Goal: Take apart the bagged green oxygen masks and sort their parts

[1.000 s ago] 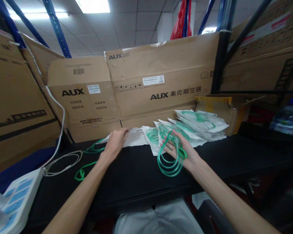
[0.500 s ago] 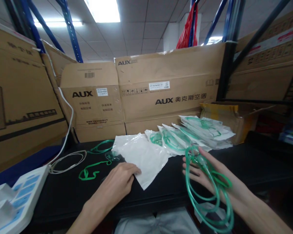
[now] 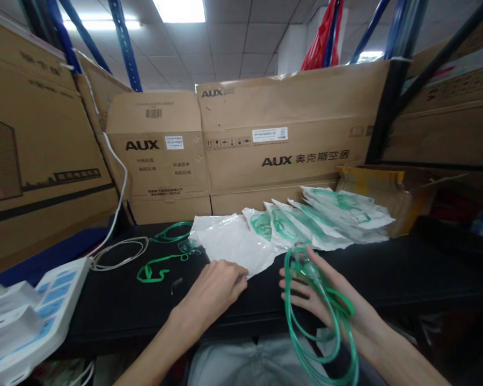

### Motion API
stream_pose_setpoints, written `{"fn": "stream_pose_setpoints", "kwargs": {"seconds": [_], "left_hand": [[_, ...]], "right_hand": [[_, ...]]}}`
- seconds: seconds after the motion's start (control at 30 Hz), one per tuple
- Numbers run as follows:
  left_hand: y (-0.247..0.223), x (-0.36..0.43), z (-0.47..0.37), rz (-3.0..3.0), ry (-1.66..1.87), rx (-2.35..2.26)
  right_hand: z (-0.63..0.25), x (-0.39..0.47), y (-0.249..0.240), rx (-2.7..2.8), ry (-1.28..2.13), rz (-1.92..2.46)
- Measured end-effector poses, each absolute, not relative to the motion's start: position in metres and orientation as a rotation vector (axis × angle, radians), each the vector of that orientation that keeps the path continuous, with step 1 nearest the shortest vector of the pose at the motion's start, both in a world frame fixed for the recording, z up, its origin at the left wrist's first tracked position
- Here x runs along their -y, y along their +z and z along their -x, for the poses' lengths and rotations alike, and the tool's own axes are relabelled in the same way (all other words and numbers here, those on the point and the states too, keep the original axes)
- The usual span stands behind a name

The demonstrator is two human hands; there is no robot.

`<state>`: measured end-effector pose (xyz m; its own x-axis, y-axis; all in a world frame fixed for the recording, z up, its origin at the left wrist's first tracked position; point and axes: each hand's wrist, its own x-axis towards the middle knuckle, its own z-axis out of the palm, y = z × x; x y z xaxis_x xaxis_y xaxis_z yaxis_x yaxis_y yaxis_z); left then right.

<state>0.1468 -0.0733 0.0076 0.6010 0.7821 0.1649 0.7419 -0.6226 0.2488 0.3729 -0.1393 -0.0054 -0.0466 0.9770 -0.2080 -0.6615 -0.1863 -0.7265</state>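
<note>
My left hand [image 3: 219, 287] is closed, its fingertips pinching the near corner of a white pouch [image 3: 233, 238] that lies flat on the black table. In my right hand [image 3: 356, 321] is an oxygen mask with tubing [image 3: 292, 311], green and looped, hanging below the palm; a clear part shows near the thumb. The fingers are partly spread beneath it. Left of the pouch lie a coil of green tubing [image 3: 171, 231], a clear plastic piece [image 3: 188, 246], a green strap [image 3: 155, 277] and a small clear piece [image 3: 176, 286].
Several packed pouches [image 3: 342, 206] with green contents overlap at the back right, beside an open carton [image 3: 416, 198]. AUX cardboard boxes [image 3: 233, 171] wall the back. A white power strip [image 3: 60, 300] with plugs sits at the left, near a looped white cable [image 3: 121, 254].
My left hand has shifted right, drawing the pouch's near corner along. My right hand has come left with the oxygen mask and tubing. The view has tilted slightly down.
</note>
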Motion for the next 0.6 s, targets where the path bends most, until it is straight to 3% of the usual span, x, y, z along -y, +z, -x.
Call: {"fn": "stream_pose_setpoints", "kwargs": {"seconds": [0.3, 0.6], "left_hand": [[-0.003, 0.073, -0.155, -2.463, 0.717, -1.579], [-0.003, 0.071, -0.162, -2.541, 0.984, -1.383]], "right_hand": [[-0.345, 0.143, -0.004, 0.674, 1.679, 0.864], [-0.317, 0.132, -0.017, 0.852, 1.642, 0.968]]}}
